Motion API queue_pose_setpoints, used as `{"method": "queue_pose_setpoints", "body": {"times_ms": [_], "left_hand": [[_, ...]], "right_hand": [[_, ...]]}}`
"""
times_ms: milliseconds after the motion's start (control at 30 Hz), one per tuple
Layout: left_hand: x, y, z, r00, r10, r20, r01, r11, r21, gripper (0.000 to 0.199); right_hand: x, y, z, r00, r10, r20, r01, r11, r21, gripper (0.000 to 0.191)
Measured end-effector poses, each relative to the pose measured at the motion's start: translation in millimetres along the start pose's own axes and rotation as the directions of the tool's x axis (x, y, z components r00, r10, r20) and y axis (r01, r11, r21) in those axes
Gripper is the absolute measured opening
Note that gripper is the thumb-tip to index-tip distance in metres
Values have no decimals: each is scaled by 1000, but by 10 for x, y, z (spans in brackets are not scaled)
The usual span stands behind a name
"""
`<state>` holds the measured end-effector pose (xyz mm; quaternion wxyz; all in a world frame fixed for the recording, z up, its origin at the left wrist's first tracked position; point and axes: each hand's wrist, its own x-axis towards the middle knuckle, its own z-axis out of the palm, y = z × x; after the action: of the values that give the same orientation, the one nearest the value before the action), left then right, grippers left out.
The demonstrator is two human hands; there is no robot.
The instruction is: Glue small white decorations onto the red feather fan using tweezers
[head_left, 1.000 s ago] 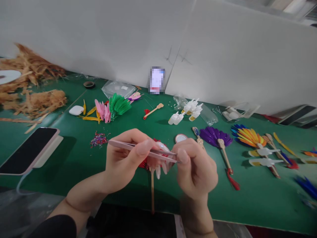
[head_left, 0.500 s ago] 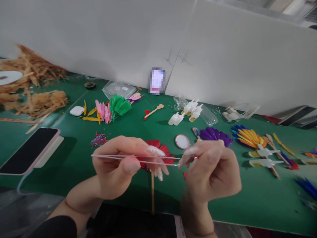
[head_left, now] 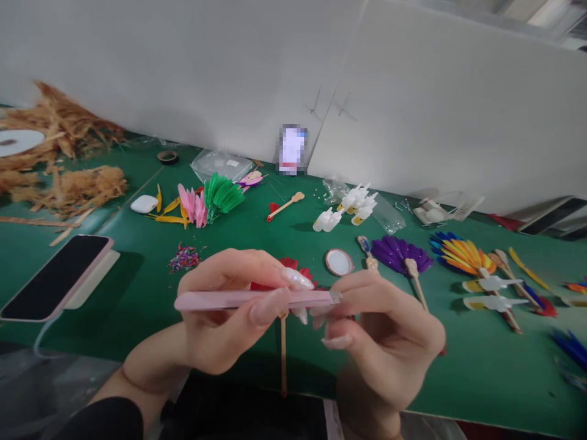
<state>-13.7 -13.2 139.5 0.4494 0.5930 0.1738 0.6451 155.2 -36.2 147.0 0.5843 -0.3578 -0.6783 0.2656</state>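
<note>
My left hand (head_left: 229, 311) pinches a pair of pink tweezers (head_left: 208, 300) between thumb and fingers, held level above the table with the tip pointing right. Curled in from the other side, my right hand (head_left: 385, 336) has its fingertips at the tweezers' tip; its thumb sits lower, a little apart. Whether something small lies between those fingers, I cannot make out. Beneath my hands, a red feather fan (head_left: 293, 267) on a wooden stick (head_left: 283, 360) is mostly hidden.
A purple feather fan (head_left: 398, 253), a yellow-and-blue one (head_left: 463, 250) and several glue bottles (head_left: 493, 284) lie right. Green feathers (head_left: 222, 198), pink feathers (head_left: 192, 205) and a phone (head_left: 57, 275) are left. A round lid (head_left: 339, 261) lies beyond my right hand.
The tweezers have turned from their thin edge, both arms showing, to their broad side. My right hand has rotated, its thumb now showing below the tip.
</note>
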Motion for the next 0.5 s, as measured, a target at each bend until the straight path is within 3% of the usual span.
{"method": "queue_pose_setpoints", "body": {"times_ms": [100,267,500], "left_hand": [[-14,36,20,998,-63,-17,63,998,-32,14],[-1,77,64,992,-125,-20,123,990,-69,12],[25,112,3,977,-213,-3,212,977,36,6]], "right_hand": [[-27,7,27,999,30,-16,-28,994,103,8],[-60,11,55,993,105,-47,-99,988,121,7],[-19,-34,-18,979,105,173,-131,981,146,14]]}}
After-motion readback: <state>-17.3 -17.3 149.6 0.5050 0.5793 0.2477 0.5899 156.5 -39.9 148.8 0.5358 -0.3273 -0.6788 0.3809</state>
